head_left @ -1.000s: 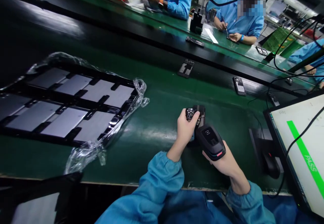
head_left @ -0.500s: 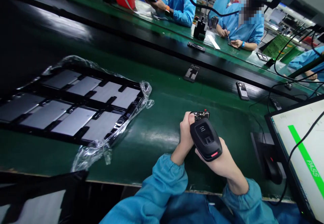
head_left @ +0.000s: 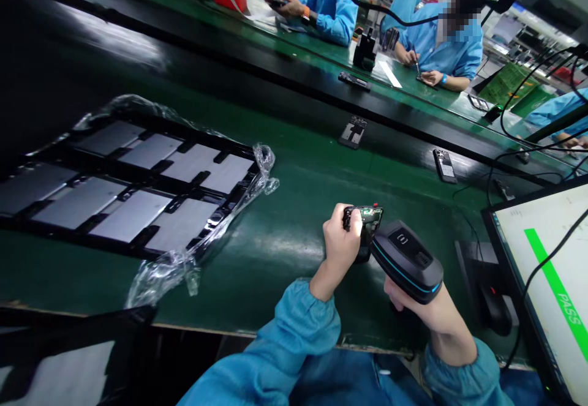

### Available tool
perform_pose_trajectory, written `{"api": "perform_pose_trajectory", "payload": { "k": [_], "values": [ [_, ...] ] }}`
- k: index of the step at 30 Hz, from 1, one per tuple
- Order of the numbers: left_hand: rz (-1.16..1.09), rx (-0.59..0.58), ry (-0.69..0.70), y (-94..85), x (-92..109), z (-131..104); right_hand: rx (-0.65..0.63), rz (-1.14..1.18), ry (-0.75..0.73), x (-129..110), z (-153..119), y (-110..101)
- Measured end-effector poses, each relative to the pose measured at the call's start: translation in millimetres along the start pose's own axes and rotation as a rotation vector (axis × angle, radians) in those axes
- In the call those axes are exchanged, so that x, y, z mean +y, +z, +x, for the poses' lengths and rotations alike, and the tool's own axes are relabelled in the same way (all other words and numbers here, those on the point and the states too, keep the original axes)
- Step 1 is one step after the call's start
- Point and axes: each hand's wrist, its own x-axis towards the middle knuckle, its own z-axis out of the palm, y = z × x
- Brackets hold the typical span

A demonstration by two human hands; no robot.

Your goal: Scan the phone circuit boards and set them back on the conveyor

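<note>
A phone with its inside exposed [head_left: 370, 214] is gripped by my left hand [head_left: 340, 237] over the front part of the bench. Its circuit board shows at the top, and a small red piece sticks up from its edge. Wrapped around the handle of a black barcode scanner [head_left: 407, 259], my right hand [head_left: 408, 299] is partly hidden beneath the scanner's head. A blue light strip glows along the scanner's side. The scanner's front end is close to the phone's right side; I cannot tell if they touch.
A black tray [head_left: 151, 182] of grey flat parts in clear film lies left on the green bench [head_left: 294, 259]. Open phones [head_left: 353, 132] lie on the conveyor strip. At right stand a monitor [head_left: 546, 259] reading PASS and a mouse [head_left: 492, 308]. Co-workers [head_left: 316, 2] sit across.
My right hand has moved the scanner right, away from over the phone, uncovering more of it. The scanner's light has turned from red to blue. My left hand still holds the phone.
</note>
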Motion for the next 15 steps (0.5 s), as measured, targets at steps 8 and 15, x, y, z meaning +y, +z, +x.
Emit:
{"api": "perform_pose_trajectory", "payload": {
  "k": [8, 15],
  "values": [
    [0.072, 0.046, 0.060, 0.8, 2.8, -1.8, -0.017, 0.021, 0.046, 8.2, -10.4, -6.4],
    [0.098, 0.075, 0.148, 0.5, 6.8, -5.7, -0.037, 0.044, 0.036, 5.8, -17.4, -8.0]
  ]
}}
